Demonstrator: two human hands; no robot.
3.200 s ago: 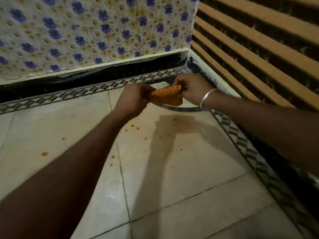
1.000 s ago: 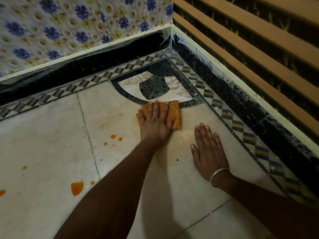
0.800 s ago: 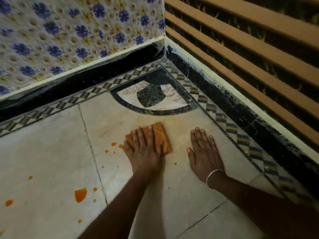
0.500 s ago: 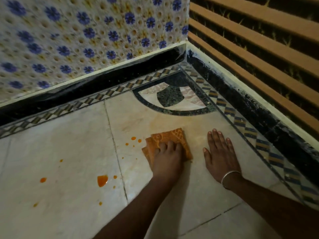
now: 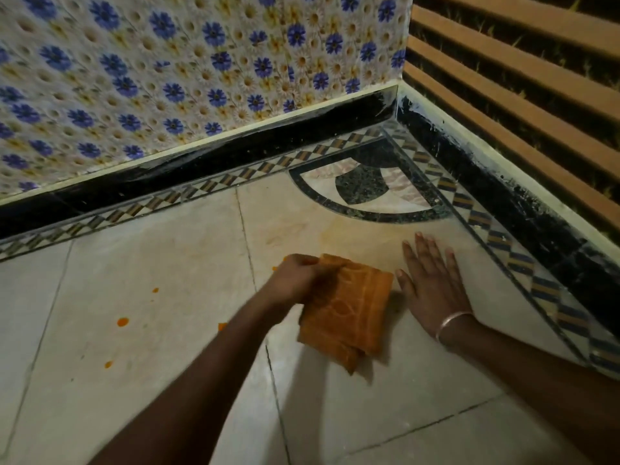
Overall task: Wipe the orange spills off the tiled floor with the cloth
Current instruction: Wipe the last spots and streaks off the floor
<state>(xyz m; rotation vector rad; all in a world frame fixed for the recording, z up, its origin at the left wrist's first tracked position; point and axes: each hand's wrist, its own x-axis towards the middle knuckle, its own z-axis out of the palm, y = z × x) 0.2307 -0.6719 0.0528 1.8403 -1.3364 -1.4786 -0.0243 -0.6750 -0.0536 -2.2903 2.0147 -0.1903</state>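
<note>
Cloth (image 5: pixel 349 313): folded, orange, laid on the tiled floor (image 5: pixel 151 250) between both hands.
Left hand (image 5: pixel 295 280): fingers curled round the cloth's far edge.
Right hand (image 5: pixel 432 286): spread flat, nothing held.
Spills (image 5: pixel 122 321): scattered leftward, unwiped.
Technique: cloth best pressed flat, then swept left over the drops.

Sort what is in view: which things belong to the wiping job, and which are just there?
Job: orange cloth, gripped by left hand; orange spills left of it; tiled floor; right hand flat on floor.
Just there: floral wall, slatted wall, corner inlay, bangle.
</note>
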